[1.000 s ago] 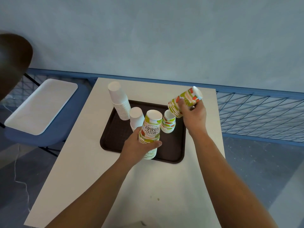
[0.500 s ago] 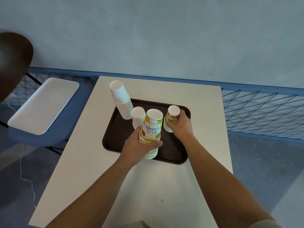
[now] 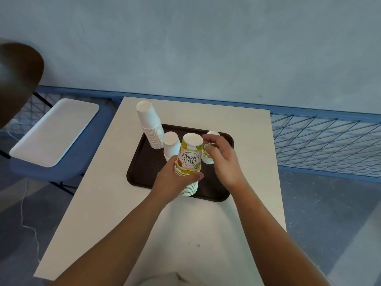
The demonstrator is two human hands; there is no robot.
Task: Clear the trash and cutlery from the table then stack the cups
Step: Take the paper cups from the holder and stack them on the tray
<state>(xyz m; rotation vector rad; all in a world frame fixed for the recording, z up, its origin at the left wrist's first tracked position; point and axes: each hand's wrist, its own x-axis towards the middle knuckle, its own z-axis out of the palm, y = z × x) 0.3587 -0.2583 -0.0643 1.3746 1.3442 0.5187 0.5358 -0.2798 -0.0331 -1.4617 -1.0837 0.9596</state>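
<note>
White tray (image 3: 54, 132) on blue chair (image 3: 61, 170), left of table (image 3: 115, 203).

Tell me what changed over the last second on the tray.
The right hand brought its few printed paper cups down onto the small printed stack on the dark brown plastic tray, then opened and lifted off. Unchanged: left hand gripping the tall "Hello Summer" stack; both white stacks.

The right hand (image 3: 223, 159) hides most of the small printed stack (image 3: 207, 156).
</note>
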